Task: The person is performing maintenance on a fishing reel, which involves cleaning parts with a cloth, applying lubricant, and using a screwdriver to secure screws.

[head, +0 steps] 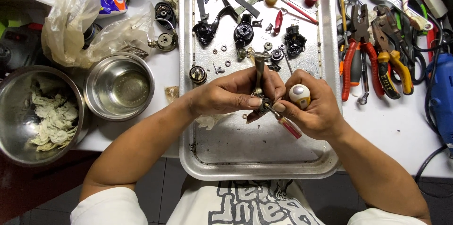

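Over a metal tray [207,159], my left hand [226,94] grips a small metal crank-like part [260,71] whose arm sticks up toward the far side. My right hand [314,109] holds a round cream knob [300,94] at the part's end, together with a thin red-handled screwdriver [289,127] that touches the part's base. On the far half of the tray lie black machine parts [207,29], a black round piece [243,32], small washers and screws.
Two steel bowls stand on the left: an empty-looking one [119,86] and one with crumpled rags [35,112]. Plastic bags [75,22] sit at the far left. Pliers [361,50], wrenches and a blue power tool [441,93] crowd the right.
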